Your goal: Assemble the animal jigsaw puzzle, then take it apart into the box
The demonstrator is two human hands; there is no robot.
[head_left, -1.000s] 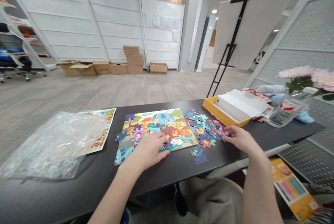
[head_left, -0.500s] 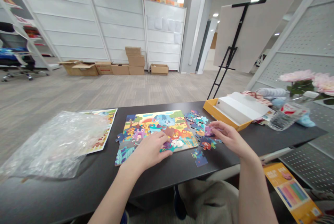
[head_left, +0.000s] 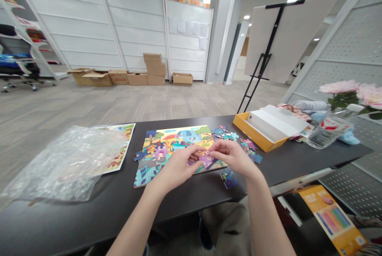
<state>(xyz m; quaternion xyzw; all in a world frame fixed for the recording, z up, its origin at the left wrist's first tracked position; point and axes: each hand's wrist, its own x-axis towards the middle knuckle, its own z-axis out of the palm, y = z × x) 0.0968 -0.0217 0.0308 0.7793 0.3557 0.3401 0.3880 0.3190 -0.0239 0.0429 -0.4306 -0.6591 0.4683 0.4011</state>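
A colourful animal picture board [head_left: 185,133] lies on the black table, with several puzzle pieces on its left part. Over its lower right part my two hands are close together. My right hand [head_left: 232,156] pinches a purple puzzle piece [head_left: 207,159] between thumb and fingers. Closed with curled fingers, my left hand [head_left: 180,164] meets it from the other side; a bit of purple shows between its fingers and thumb, partly hidden. To the right of the board are loose puzzle pieces [head_left: 225,133], and a dark blue piece [head_left: 229,178] lies nearer the table edge.
Crumpled clear plastic [head_left: 65,164] partly covers a picture sheet [head_left: 127,138] on the left. An open yellow box [head_left: 256,132] stands back right, near a plastic bottle [head_left: 325,132] and pink flowers [head_left: 340,86]. Below the table's right side is a yellow package [head_left: 331,216].
My right hand has moved left from the loose pieces to the board, bringing a purple puzzle piece to my left hand. My left hand has turned and lifted slightly.
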